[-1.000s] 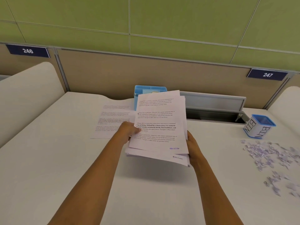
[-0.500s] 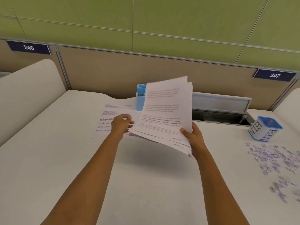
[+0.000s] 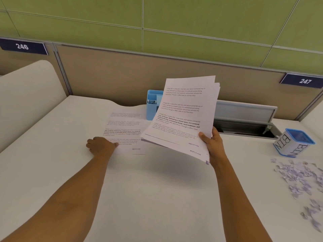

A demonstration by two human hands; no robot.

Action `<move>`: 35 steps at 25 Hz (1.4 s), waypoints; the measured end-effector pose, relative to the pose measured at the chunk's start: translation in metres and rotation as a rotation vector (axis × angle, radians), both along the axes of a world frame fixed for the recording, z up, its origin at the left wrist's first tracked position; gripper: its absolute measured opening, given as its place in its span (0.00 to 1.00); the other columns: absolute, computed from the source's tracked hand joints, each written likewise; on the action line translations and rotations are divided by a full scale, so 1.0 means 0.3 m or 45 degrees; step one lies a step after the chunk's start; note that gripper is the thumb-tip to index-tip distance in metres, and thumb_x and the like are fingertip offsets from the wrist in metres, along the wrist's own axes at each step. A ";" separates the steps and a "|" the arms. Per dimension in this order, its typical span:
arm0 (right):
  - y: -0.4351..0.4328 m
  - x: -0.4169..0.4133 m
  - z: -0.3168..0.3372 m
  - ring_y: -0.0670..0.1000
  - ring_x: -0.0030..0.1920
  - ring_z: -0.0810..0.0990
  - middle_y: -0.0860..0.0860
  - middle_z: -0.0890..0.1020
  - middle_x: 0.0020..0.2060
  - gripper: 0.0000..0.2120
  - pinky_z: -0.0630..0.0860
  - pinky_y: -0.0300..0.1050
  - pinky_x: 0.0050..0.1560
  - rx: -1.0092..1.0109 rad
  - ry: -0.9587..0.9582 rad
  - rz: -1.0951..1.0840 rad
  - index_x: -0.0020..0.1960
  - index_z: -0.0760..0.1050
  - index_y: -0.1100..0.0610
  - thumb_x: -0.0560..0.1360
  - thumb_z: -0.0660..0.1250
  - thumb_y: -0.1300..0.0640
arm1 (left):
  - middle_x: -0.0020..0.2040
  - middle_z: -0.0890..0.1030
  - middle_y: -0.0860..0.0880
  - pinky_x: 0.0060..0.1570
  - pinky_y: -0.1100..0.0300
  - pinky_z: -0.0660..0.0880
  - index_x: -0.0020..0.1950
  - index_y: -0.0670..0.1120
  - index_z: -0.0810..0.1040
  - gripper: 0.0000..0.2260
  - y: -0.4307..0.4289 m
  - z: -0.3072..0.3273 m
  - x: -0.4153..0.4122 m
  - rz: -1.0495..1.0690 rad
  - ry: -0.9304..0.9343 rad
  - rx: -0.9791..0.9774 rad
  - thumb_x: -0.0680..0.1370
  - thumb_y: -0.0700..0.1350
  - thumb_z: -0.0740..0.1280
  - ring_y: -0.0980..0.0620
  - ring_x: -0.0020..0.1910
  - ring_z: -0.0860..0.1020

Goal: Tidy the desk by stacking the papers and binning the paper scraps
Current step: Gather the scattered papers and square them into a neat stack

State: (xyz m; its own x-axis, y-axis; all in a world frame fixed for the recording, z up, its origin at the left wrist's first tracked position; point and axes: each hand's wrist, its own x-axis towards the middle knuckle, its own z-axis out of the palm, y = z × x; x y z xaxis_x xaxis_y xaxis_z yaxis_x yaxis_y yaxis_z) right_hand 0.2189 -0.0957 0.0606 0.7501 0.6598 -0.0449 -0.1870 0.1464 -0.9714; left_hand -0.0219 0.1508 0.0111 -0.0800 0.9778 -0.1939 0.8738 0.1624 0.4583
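At centre frame, the right hand is gripping a tilted stack of papers with curled fingers above the table, while the left hand is pinching a single sheet lying flat at its left edge, paper scraps lying at right below the bin.

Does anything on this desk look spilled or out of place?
Yes. Paper scraps lie scattered on the desk at right, beside the BIN box, not inside. One sheet lies apart from the stack in the right hand, under the left hand.
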 end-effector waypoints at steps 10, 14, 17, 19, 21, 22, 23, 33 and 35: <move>-0.031 0.002 -0.072 0.60 0.50 0.82 0.52 0.80 0.58 0.21 0.81 0.44 0.35 -0.051 0.009 -0.027 0.68 0.67 0.53 0.76 0.65 0.62 | 0.56 0.79 0.35 0.49 0.52 0.75 0.57 0.33 0.77 0.11 -0.009 0.093 -0.011 0.005 -0.510 0.158 0.78 0.38 0.64 0.36 0.54 0.78; -0.080 -0.005 -0.111 0.60 0.49 0.82 0.54 0.79 0.58 0.20 0.81 0.44 0.35 -0.113 -0.005 -0.044 0.67 0.67 0.54 0.76 0.65 0.62 | 0.59 0.79 0.40 0.47 0.44 0.79 0.60 0.39 0.78 0.12 -0.079 0.244 -0.049 0.099 -1.086 0.356 0.80 0.38 0.60 0.39 0.53 0.79; -0.108 -0.025 -0.132 0.60 0.49 0.82 0.54 0.80 0.58 0.18 0.82 0.45 0.36 -0.142 -0.002 -0.042 0.64 0.68 0.53 0.76 0.65 0.62 | 0.58 0.79 0.46 0.43 0.49 0.80 0.62 0.42 0.77 0.12 -0.174 0.394 -0.097 0.072 -1.419 0.468 0.80 0.39 0.61 0.46 0.53 0.78; -0.119 -0.047 -0.132 0.60 0.49 0.83 0.54 0.80 0.57 0.18 0.81 0.45 0.35 -0.126 0.014 -0.019 0.64 0.68 0.53 0.76 0.65 0.62 | 0.56 0.78 0.46 0.37 0.55 0.81 0.61 0.42 0.77 0.11 -0.251 0.466 -0.104 -0.025 -1.605 0.421 0.80 0.38 0.62 0.47 0.51 0.77; -0.118 -0.076 -0.121 0.59 0.48 0.83 0.54 0.80 0.56 0.17 0.82 0.46 0.36 -0.118 0.001 0.017 0.64 0.68 0.53 0.76 0.65 0.62 | 0.54 0.77 0.43 0.33 0.59 0.81 0.59 0.40 0.76 0.10 -0.328 0.490 -0.065 -0.142 -1.762 0.226 0.79 0.36 0.61 0.45 0.49 0.77; -0.114 -0.094 -0.111 0.58 0.48 0.83 0.53 0.81 0.55 0.17 0.82 0.47 0.38 -0.116 -0.011 0.034 0.63 0.69 0.53 0.76 0.65 0.61 | 0.53 0.77 0.42 0.31 0.60 0.80 0.57 0.41 0.76 0.09 -0.370 0.484 -0.038 -0.195 -1.775 0.133 0.79 0.35 0.61 0.45 0.47 0.77; -0.111 -0.112 -0.099 0.59 0.48 0.83 0.54 0.81 0.54 0.17 0.82 0.48 0.39 -0.105 -0.032 0.057 0.62 0.70 0.53 0.75 0.67 0.59 | 0.52 0.78 0.41 0.30 0.61 0.80 0.56 0.41 0.76 0.09 -0.409 0.466 -0.010 -0.243 -1.730 0.063 0.79 0.34 0.61 0.45 0.45 0.78; -0.153 -0.145 -0.047 0.56 0.38 0.84 0.57 0.84 0.46 0.35 0.77 0.40 0.32 -0.008 -0.178 0.202 0.56 0.77 0.58 0.57 0.76 0.37 | 0.72 0.66 0.45 0.64 0.50 0.68 0.73 0.44 0.61 0.26 -0.482 0.377 0.047 -0.649 -0.300 -0.056 0.79 0.52 0.62 0.42 0.68 0.68; -0.169 -0.147 -0.048 0.55 0.36 0.84 0.54 0.85 0.44 0.34 0.77 0.39 0.32 0.015 -0.165 0.255 0.54 0.76 0.56 0.57 0.76 0.37 | 0.74 0.64 0.45 0.64 0.47 0.67 0.75 0.46 0.58 0.29 -0.436 0.358 0.051 -0.597 -0.314 -0.055 0.78 0.58 0.60 0.41 0.70 0.67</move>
State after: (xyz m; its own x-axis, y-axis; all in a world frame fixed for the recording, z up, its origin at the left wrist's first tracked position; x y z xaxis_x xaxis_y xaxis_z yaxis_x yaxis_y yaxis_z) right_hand 0.1749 -0.1464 0.0462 0.6033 0.7958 0.0519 -0.0873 0.1306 -0.9876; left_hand -0.0068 0.0199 0.1187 0.4171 0.8882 -0.1928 0.7244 -0.1968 0.6607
